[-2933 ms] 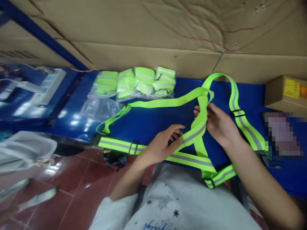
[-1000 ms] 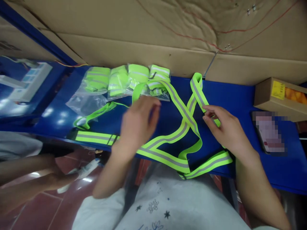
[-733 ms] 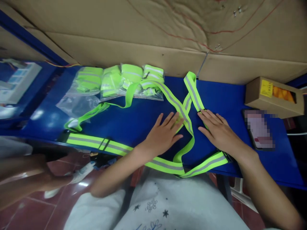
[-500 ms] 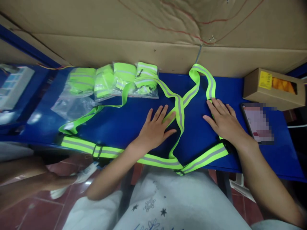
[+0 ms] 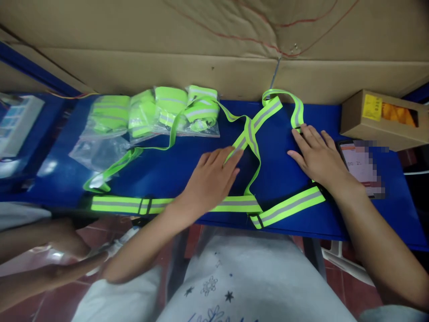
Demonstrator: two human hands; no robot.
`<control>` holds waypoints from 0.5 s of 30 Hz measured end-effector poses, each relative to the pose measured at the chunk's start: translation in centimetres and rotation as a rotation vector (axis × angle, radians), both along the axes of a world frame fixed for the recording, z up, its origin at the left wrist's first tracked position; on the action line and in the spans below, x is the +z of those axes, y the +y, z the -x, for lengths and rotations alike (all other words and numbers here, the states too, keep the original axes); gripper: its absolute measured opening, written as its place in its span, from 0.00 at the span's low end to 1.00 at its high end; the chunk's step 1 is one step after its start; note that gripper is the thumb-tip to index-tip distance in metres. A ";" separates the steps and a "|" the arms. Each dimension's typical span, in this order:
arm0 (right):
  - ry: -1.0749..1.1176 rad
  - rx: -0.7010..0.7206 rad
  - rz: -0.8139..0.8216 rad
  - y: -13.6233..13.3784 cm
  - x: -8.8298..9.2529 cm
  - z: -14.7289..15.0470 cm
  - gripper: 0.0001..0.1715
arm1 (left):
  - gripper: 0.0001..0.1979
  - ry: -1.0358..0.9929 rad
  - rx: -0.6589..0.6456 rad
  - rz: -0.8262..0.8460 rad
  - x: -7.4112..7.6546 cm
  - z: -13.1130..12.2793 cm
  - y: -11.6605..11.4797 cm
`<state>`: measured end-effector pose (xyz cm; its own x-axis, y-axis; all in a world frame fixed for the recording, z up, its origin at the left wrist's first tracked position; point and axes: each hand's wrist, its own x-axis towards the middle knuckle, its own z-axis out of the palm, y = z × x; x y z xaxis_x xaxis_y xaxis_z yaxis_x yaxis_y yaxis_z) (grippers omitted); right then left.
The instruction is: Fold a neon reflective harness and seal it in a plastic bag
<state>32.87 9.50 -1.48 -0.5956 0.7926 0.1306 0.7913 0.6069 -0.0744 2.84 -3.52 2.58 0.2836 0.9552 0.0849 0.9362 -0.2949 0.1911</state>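
Observation:
A neon-yellow reflective harness (image 5: 236,204), made of straps with a grey stripe and black buckles, is spread over the blue table (image 5: 161,170). Two of its straps cross right of the middle. My left hand (image 5: 212,181) has its fingers curled together on the lower end of the diagonal strap, the fingertips partly hidden. Flat on the right-hand strap, just below a small black slider, lies my right hand (image 5: 317,152) with its fingers stretched out. The waist strap runs along the table's front edge, passing beneath my left forearm.
Several plastic-bagged neon straps (image 5: 170,103) line the back left, beside a crumpled clear bag (image 5: 97,150). At right are a phone (image 5: 362,165) and a cardboard box (image 5: 378,118) with orange contents. Cardboard (image 5: 161,67) backs the table. Another person's arms (image 5: 50,250) show at lower left.
My left hand's fingers have gone from spread to curled on the diagonal strap, which now lies straighter. The waist strap has shifted up onto the table edge. My right hand moved slightly up the strap.

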 end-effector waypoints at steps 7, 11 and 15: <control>0.066 0.173 0.024 -4.5 2.6 2.9 0.27 | 0.18 -0.128 -0.105 0.002 -0.8 -2.1 -6.4; 0.096 0.288 0.037 -6.4 2.7 4.7 0.28 | 0.19 -0.133 -0.038 -0.039 -3.8 -3.5 -7.1; 0.088 0.429 0.128 -6.9 1.5 5.7 0.29 | 0.19 -0.213 -0.025 -0.027 -4.3 -3.4 -7.4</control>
